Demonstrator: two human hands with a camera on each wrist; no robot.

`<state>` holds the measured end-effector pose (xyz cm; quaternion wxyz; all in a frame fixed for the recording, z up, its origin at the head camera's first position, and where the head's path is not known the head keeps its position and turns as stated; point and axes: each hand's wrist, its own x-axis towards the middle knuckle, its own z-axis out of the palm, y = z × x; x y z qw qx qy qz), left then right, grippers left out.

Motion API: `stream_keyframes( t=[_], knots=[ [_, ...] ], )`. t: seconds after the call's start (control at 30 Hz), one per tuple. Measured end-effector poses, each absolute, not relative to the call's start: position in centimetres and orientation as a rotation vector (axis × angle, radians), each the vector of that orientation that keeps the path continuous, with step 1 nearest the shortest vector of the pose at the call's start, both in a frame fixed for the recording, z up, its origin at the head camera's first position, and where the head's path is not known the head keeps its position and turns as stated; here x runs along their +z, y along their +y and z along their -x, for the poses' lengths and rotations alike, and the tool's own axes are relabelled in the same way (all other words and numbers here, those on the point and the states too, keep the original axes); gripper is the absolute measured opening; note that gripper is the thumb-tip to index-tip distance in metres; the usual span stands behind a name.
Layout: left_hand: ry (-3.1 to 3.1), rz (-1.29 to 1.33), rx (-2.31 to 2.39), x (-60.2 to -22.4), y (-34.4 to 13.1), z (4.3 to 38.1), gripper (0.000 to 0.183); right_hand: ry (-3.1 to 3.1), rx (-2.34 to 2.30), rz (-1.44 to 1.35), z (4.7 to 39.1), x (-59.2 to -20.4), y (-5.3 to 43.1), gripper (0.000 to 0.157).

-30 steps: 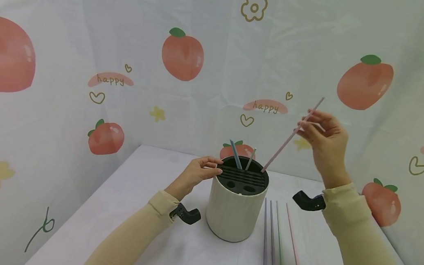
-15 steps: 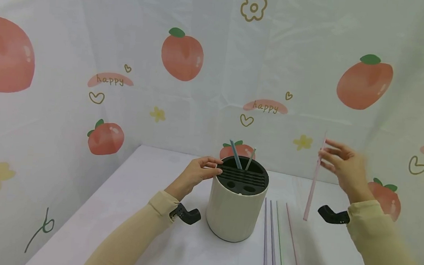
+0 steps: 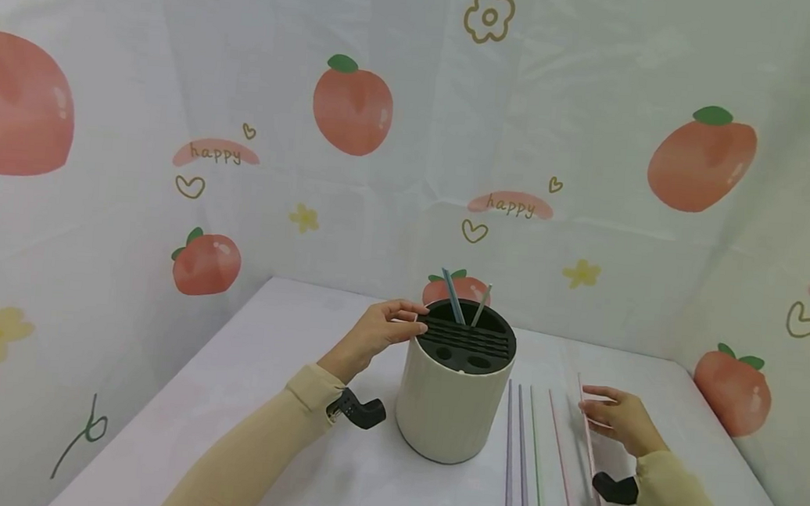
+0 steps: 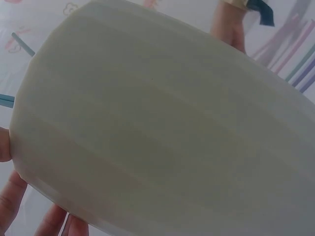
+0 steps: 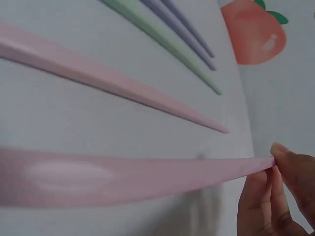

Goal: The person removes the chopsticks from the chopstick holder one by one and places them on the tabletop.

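Observation:
A cream utensil holder [image 3: 446,413] with a black divided top stands mid-table. Blue chopsticks [image 3: 452,294] and a pale green chopstick [image 3: 482,305] lean in its rear compartment. My left hand [image 3: 371,335] holds the holder's left rim; in the left wrist view its fingers [image 4: 11,199] show at the rim and the pale wall fills most of the view. To the right of the holder, my right hand [image 3: 620,421] pinches a pink chopstick [image 5: 123,179] near its thin end, low over the table, beside another pink chopstick [image 3: 564,468].
Lying side by side right of the holder are a green chopstick [image 3: 539,460] and two purple chopsticks [image 3: 522,457]. A white cloth backdrop [image 3: 380,204] printed with peaches rises behind and beside the white table [image 3: 305,465].
My right hand has carried the pink chopstick from the holder's top down and to the right, to beside the row of chopsticks. The left hand has stayed at the rim.

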<state>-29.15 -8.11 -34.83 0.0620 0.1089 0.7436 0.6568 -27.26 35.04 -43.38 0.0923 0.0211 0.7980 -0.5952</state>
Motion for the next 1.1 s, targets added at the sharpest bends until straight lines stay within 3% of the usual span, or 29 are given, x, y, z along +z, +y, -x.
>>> stream_keyframes(
  t=[0.3, 1.1],
  knots=[
    [2.262, -0.328, 1.974, -34.9, -8.0, 29.2, 0.030, 2.429, -1.669, -0.209, 27.0, -45.8, 34.5, 0.049],
    [2.272, -0.357, 1.963, -35.0, -8.2, 29.4, 0.031, 2.521, -1.546, -0.316, 27.6, -46.0, 33.4, 0.050]
  ],
)
